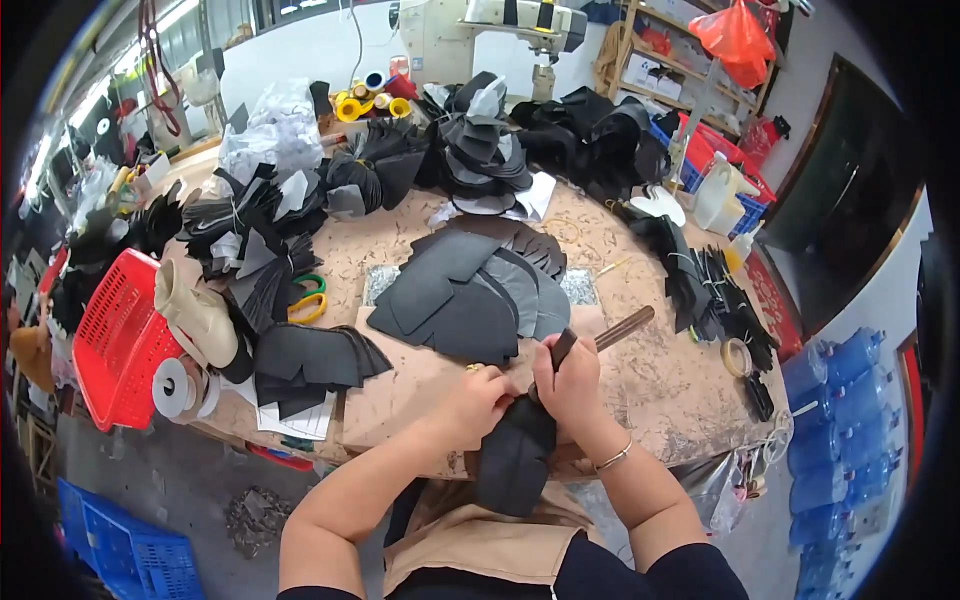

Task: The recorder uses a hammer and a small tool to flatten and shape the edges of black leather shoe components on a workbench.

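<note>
My left hand (480,402), with a ring on it, has its fingers closed at the upper edge of a black cut piece (515,462). That piece hangs over the table's near edge toward my lap. Beside it, my right hand (568,385) is closed round a short dark flat strip (564,346) that sticks up from the fist. A brown stick-like thing (626,327) reaches out to the right behind this hand; whether I hold it is hidden. Just beyond both hands lies a fanned pile of black and grey cut pieces (470,290).
A smaller black stack (315,362) and yellow-handled scissors (308,303) lie to the left, near a cream boot form (195,315) and a red basket (118,340). Bundled black pieces (485,150) line the back, before a sewing machine (540,30). A tape roll (737,358) sits at right.
</note>
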A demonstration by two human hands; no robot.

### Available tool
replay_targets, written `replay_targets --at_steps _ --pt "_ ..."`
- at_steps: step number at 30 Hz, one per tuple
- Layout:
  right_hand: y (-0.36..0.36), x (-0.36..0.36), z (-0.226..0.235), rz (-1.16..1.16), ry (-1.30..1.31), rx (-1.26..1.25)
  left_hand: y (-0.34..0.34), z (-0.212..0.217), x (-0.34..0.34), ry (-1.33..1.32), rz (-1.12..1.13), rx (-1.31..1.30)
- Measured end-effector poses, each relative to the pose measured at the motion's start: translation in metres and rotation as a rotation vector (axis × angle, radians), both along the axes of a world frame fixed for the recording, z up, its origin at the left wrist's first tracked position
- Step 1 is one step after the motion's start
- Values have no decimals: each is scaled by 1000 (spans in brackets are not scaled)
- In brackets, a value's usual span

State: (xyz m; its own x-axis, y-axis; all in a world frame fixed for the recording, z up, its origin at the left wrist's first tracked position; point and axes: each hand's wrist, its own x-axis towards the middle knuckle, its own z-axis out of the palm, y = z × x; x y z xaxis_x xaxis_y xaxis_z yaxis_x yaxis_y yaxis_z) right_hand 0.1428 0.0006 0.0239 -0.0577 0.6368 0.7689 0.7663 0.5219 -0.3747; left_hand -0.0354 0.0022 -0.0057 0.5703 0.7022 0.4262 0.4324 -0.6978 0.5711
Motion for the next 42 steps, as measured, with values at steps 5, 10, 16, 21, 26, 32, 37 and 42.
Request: replay_targets --at_steps 5,10,16,21,26,32,37,42 --pt "-4 -2 18 29 83 40 -6 -6 -2 150 17 202" --pt "-5 -10 3 2 33 33 -7 -7 2 156 9 237" --pt "-20 -15 22 99 549 -109 -13 -6 1 124 80 184" --pt "-10 -9 1 -59 35 -34 -14 -5 1 58 131 207" --pt "-6 -14 4 8 44 7 -20 -11 -7 67 100 257" --pt "-9 -21 7 32 10 89 -27 -12 1 175 172 219" --pt "-4 -23 2 29 -37 122 -28 -3 -6 29 201 219" --pt "-4 -23 8 29 13 35 -32 -7 -7 102 219 314"
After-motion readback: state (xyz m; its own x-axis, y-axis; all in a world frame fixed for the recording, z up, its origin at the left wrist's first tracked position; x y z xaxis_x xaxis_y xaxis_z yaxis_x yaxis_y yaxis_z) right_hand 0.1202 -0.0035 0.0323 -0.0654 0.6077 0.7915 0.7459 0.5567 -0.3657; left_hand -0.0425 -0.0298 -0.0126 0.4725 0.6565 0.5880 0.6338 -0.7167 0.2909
